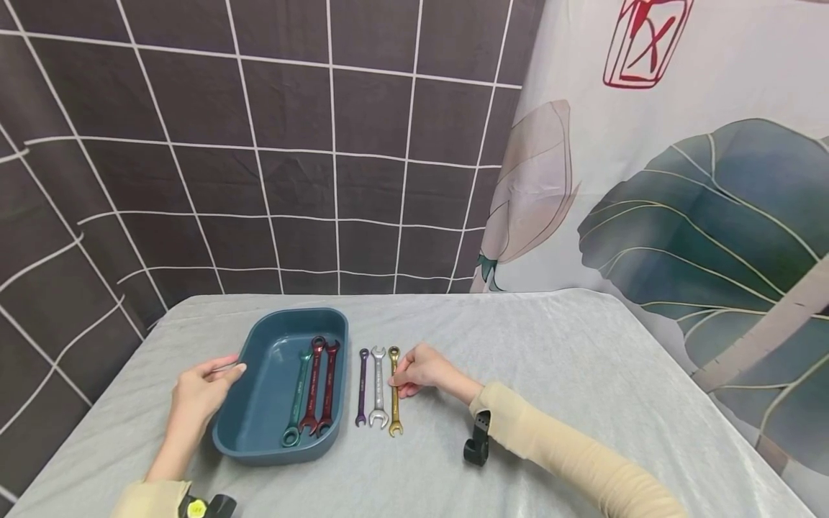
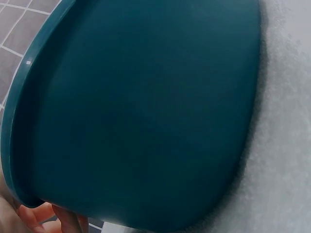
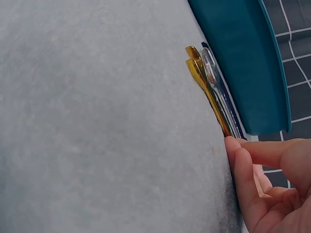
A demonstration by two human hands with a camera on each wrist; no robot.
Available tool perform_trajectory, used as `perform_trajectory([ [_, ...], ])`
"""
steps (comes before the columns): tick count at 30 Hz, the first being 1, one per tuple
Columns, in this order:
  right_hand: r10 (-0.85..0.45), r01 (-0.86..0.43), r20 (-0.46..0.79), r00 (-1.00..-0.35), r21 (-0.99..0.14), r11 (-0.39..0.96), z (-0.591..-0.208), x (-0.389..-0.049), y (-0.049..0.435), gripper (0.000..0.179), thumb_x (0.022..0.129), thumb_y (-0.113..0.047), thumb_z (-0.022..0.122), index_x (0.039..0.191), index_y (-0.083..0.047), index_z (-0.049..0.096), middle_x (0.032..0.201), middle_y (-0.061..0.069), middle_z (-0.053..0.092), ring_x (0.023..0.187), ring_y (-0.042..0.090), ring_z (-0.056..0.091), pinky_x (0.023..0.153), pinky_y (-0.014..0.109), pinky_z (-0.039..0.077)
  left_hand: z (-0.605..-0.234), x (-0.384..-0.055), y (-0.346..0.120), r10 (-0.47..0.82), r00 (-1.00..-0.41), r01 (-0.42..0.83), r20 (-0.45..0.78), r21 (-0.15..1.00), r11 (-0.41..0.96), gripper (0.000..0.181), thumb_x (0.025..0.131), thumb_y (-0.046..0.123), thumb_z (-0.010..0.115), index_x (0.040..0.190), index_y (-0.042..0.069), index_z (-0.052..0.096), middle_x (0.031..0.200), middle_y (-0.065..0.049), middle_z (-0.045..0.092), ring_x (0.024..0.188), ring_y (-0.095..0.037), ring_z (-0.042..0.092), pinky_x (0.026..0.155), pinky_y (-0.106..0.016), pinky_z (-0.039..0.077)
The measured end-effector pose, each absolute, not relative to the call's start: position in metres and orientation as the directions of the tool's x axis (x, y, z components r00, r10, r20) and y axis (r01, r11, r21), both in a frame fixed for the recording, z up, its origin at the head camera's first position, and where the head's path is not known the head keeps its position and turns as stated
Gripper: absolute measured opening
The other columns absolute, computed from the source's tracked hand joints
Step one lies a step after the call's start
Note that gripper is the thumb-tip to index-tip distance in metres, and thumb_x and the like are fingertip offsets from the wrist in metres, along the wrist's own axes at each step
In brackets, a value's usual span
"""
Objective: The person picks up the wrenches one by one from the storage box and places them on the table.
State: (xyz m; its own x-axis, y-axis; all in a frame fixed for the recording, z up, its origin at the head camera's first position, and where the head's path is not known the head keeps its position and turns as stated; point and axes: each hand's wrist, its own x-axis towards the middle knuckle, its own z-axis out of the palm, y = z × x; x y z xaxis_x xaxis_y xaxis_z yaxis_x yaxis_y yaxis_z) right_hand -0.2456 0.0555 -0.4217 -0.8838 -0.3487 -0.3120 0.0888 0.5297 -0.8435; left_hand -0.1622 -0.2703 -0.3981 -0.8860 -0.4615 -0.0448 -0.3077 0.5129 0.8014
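My left hand point(image 1: 197, 394) holds the left rim of a blue plastic basin point(image 1: 259, 392), thumb over the edge and fingers at the outer side. In the left wrist view the basin's wall point(image 2: 146, 107) fills most of the picture. A green wrench point(image 1: 299, 392) and two red wrenches point(image 1: 314, 385) point(image 1: 329, 388) lie inside, along the right side. Right of the basin, my right hand point(image 1: 424, 367) pinches the middle of a gold wrench point(image 1: 395, 411) lying on the cloth. Beside it lie a silver wrench point(image 1: 378, 385) and a purple wrench point(image 1: 362, 388), roughly parallel.
A pale grey cloth point(image 1: 518, 345) covers the table. Behind it hangs a dark curtain point(image 1: 291, 180) with white grid lines. To the right is a pale curtain with large leaf prints point(image 1: 725, 223). A small black camera point(image 1: 477, 442) is strapped to the right wrist.
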Motion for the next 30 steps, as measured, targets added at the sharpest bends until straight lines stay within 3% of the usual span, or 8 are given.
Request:
perform_trajectory([
  [14, -0.374, 0.091, -0.329, -0.867, -0.843, 0.53, -0.413, -0.246, 0.064, 0.011, 0.087, -0.001, 0.064, 0.092, 0.005, 0.071, 0.075, 0.012, 0.072, 0.055, 0.007, 0.061, 0.06, 0.024, 0.055, -0.399, -0.162, -0.271, -0.457, -0.887, -0.316, -0.066, 0.809, 0.497, 0.045, 0.091, 0.03, 0.062, 0.123, -0.002, 0.062, 0.107, -0.021, 0.071, 0.105, -0.038, 0.061, 0.07, -0.029, 0.044],
  [30, -0.393, 0.077, -0.301, -0.869, -0.866, 0.494, -0.404, -0.241, 0.067, 0.018, 0.084, -0.005, 0.067, 0.098, 0.005, 0.071, 0.088, 0.012, 0.074, 0.069, 0.009, 0.066, 0.071, 0.027, 0.056, -0.399, -0.163, -0.271, -0.462, -0.885, -0.318, -0.062, 0.805, 0.501, 0.045, 0.09, 0.03, 0.063, 0.122, -0.002, 0.063, 0.106, -0.02, 0.071, 0.099, -0.033, 0.063, 0.069, -0.027, 0.043],
])
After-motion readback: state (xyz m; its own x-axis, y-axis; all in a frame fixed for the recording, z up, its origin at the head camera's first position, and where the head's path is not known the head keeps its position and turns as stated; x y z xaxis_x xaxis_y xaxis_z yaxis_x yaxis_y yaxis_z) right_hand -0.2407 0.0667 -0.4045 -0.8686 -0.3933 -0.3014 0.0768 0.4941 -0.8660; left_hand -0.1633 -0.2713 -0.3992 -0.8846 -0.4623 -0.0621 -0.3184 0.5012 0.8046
